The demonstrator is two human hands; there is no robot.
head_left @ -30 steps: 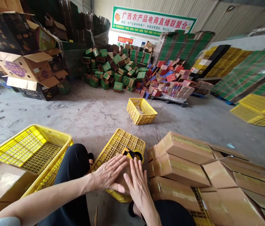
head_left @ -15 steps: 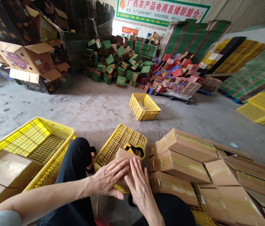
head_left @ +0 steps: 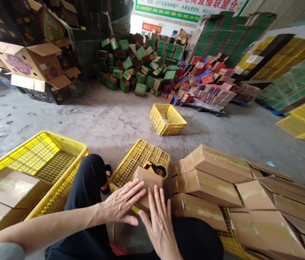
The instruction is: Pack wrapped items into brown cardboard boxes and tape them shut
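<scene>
A small brown cardboard box [head_left: 149,177] rests on an upturned yellow plastic crate [head_left: 130,161] between my knees. My left hand [head_left: 123,202] lies flat with fingers stretched over the box's near left part. Fingers extended, my right hand [head_left: 160,216] reaches over the near right part of the same box. Neither hand is wrapped round anything; whether the palms press on the cardboard is hard to tell. Just behind the box, on the crate, lies a yellow and black tape dispenser [head_left: 155,169]. Part of the box is hidden under my fingers.
Flat taped cartons [head_left: 219,164] are stacked close on the right. At left a large yellow crate [head_left: 68,159] holds cardboard boxes [head_left: 8,187]. Another yellow crate [head_left: 168,124] stands ahead on the concrete floor. Heaped green boxes [head_left: 138,72] and red boxes [head_left: 209,79] lie farther back.
Both hands have drawn back slightly towards me, so more of the box's top shows. The right hand's fingers have spread a little. The view has tipped slightly downward.
</scene>
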